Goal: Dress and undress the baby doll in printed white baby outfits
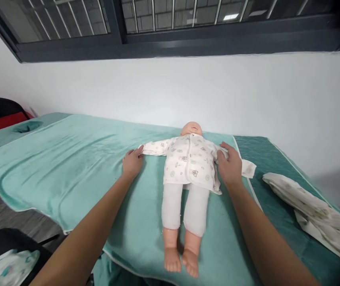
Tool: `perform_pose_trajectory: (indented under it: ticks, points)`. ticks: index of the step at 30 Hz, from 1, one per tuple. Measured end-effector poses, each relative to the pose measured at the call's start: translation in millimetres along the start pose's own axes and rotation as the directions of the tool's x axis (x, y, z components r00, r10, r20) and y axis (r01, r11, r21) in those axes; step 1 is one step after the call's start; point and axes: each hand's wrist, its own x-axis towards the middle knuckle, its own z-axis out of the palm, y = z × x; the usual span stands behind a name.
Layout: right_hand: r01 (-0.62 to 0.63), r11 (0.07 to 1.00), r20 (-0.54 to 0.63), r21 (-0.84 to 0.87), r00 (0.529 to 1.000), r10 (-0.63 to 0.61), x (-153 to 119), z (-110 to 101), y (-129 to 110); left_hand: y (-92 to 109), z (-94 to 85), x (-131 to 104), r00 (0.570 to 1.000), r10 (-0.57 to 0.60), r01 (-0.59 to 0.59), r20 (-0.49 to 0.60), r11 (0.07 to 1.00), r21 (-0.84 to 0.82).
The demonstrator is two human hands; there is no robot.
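A baby doll (pixel 192 128) lies face up on a light green sheet (pixel 77 159), with its feet toward me. It wears a white patterned shirt (pixel 189 163) over a white padded body and legs. My left hand (pixel 132 162) pinches the cuff of the sleeve stretched out to the left. On the other side my right hand (pixel 229 163) grips the right-hand sleeve near its upper part, and the sleeve's loose end (pixel 248 169) sticks out beyond the hand.
Folded white cloth (pixel 310 202) lies on the darker green cover at the right. A wall and a barred window (pixel 170 39) stand behind. Patterned fabric (pixel 10 268) rests on a black chair at the lower left. A red and black object (pixel 1 115) is at the far left.
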Motion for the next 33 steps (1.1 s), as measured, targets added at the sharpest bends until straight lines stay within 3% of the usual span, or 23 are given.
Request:
perform_pose_trajectory:
  ticks: [2,4,7,9,11,14,21,24,27,29,33]
  points:
    - [0.106,0.980,0.045,-0.169,0.994,-0.100,3,-18,22,2,-1.3,-1,1.000,0.010,-0.010,-0.006,1.000,0.020]
    - [0.129,0.938,0.078,-0.320,0.991,-0.110,5,-38,46,2,-2.3,-1,1.000,0.022,-0.022,-0.014,0.999,0.034]
    - [-0.060,0.886,0.012,-0.459,0.997,0.074,4,-62,76,0,-1.7,-1,0.999,0.038,-0.037,-0.034,0.999,0.030]
    - [-0.204,0.860,-0.013,-0.468,0.974,0.225,1,-69,86,-1,-0.4,-2,0.998,0.042,-0.041,-0.053,0.999,0.020]
    - [-0.278,0.851,0.004,-0.446,0.950,0.312,-1,-69,89,-1,0.2,-3,0.997,0.038,-0.037,-0.068,0.999,0.015]
    - [-0.310,0.867,0.020,-0.391,0.938,0.345,0,-67,90,-1,-4.0,1,0.998,0.028,-0.026,-0.064,0.999,0.035]
    - [-0.235,0.905,-0.110,-0.355,0.972,0.208,4,-68,96,-11,-29.6,29,1.000,0.018,-0.017,-0.001,0.994,0.105]
    - [-0.245,0.898,-0.130,-0.366,0.969,0.212,5,-69,94,-14,-24.0,26,0.999,0.030,-0.026,-0.024,0.990,0.139]
    - [-0.340,0.880,-0.104,-0.332,0.940,0.324,4,-70,88,-15,-13.4,20,0.998,0.051,-0.041,-0.049,0.983,0.178]
    - [-0.385,0.889,-0.099,-0.247,0.923,0.372,3,-70,84,-16,-9.4,17,0.997,0.045,-0.034,-0.055,0.982,0.187]
    - [-0.356,0.931,-0.125,-0.078,0.930,0.345,4,-71,82,-16,-9.8,16,0.995,0.039,-0.018,-0.091,0.976,0.216]
